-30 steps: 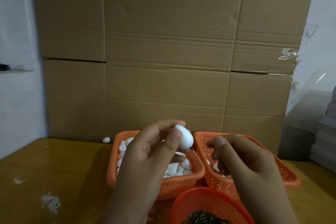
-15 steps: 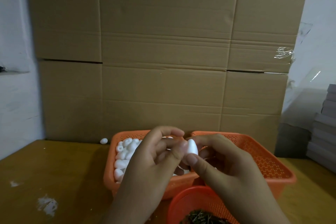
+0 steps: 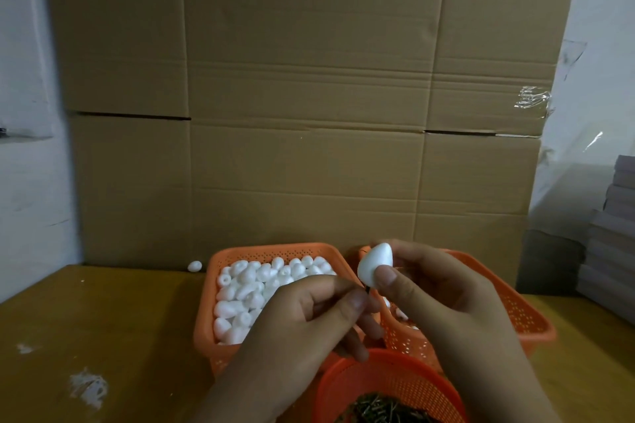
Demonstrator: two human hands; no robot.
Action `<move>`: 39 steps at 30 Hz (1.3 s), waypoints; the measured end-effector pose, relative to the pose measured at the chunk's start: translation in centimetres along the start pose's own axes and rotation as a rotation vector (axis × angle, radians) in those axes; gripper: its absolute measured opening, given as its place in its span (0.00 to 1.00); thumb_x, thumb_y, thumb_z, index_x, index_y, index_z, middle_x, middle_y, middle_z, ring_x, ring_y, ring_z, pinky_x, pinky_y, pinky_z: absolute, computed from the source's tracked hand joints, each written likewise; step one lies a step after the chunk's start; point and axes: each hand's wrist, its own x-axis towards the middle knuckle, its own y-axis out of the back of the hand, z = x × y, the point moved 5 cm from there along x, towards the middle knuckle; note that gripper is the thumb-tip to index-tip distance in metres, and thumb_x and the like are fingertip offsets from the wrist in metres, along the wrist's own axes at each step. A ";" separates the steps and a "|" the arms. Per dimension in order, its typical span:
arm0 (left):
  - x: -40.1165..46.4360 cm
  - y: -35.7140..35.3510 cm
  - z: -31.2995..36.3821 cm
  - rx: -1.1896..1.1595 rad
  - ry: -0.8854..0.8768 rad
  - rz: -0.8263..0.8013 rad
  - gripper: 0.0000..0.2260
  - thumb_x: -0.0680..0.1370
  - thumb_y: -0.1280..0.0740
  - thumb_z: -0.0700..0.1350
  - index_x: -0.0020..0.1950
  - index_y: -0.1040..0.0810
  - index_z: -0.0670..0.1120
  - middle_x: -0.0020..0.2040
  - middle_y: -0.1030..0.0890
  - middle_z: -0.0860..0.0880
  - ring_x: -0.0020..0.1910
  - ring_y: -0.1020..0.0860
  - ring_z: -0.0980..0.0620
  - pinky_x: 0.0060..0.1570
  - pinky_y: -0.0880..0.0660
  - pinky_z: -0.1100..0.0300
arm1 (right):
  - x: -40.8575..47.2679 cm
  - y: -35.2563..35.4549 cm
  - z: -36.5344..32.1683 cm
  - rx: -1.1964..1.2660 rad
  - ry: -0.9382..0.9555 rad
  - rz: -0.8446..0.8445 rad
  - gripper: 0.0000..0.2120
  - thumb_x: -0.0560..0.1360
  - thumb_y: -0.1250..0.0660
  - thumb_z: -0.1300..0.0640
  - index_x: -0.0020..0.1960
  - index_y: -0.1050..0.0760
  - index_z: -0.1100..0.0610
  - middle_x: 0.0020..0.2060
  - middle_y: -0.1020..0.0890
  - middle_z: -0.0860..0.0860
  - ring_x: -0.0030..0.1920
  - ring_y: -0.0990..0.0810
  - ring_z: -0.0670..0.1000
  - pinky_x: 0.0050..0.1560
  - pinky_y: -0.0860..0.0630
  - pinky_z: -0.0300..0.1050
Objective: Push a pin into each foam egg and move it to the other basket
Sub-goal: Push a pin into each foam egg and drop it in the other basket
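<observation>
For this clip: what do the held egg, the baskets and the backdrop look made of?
Egg: matte white foam by its look, with no shine on it.
Left basket: orange moulded plastic, probably, with walls pierced by rows of small holes.
Backdrop: brown corrugated cardboard, with fold creases and flap seams.

A: The light is dim and warm, soft all over. The cardboard wall (image 3: 309,96) looks flat and even, with no hard glare.

B: Only the clear tape (image 3: 532,103) at the right catches a small bright glint. The white foam eggs (image 3: 261,282) are the brightest patch and lose some surface detail.

A: Shadows are soft: the left hand (image 3: 309,326) darkens the counter (image 3: 103,336) below it, and the corners of the frame fall off darker.

B: The wide lens bows the cardboard's edges outward. The pins (image 3: 385,410) at the bottom edge look murky and soft, with mild compression smear.
</observation>
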 end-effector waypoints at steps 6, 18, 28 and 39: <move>-0.1 -0.1 0.2 -0.031 -0.019 0.010 0.10 0.71 0.35 0.52 0.39 0.16 0.48 0.35 0.16 0.47 0.30 0.21 0.54 0.34 0.25 0.66 | -0.1 -0.3 -0.1 0.034 -0.002 -0.040 0.12 0.63 0.31 0.52 0.46 0.17 0.44 0.34 0.16 0.52 0.34 0.19 0.41 0.33 0.27 0.30; -0.2 -0.2 0.3 -0.025 -0.026 0.022 0.11 0.71 0.34 0.51 0.39 0.17 0.44 0.32 0.19 0.47 0.29 0.22 0.54 0.34 0.26 0.66 | -0.2 -0.4 -0.1 -0.160 0.106 0.026 0.08 0.67 0.29 0.57 0.39 0.20 0.43 0.38 0.16 0.46 0.38 0.18 0.42 0.42 0.25 0.30; -0.1 0.1 0.0 0.084 -0.055 0.064 0.09 0.73 0.34 0.51 0.38 0.18 0.48 0.31 0.18 0.49 0.29 0.22 0.56 0.35 0.26 0.68 | -0.1 -0.2 0.3 -0.207 0.094 -0.025 0.09 0.67 0.29 0.56 0.43 0.18 0.43 0.35 0.17 0.47 0.37 0.19 0.43 0.40 0.25 0.32; -0.2 0.4 -0.2 0.216 -0.071 0.118 0.10 0.78 0.34 0.44 0.38 0.17 0.51 0.31 0.18 0.50 0.29 0.21 0.58 0.36 0.26 0.69 | 0.2 -0.2 0.7 -0.211 0.081 -0.051 0.08 0.68 0.29 0.56 0.42 0.18 0.44 0.34 0.17 0.48 0.36 0.19 0.43 0.39 0.26 0.31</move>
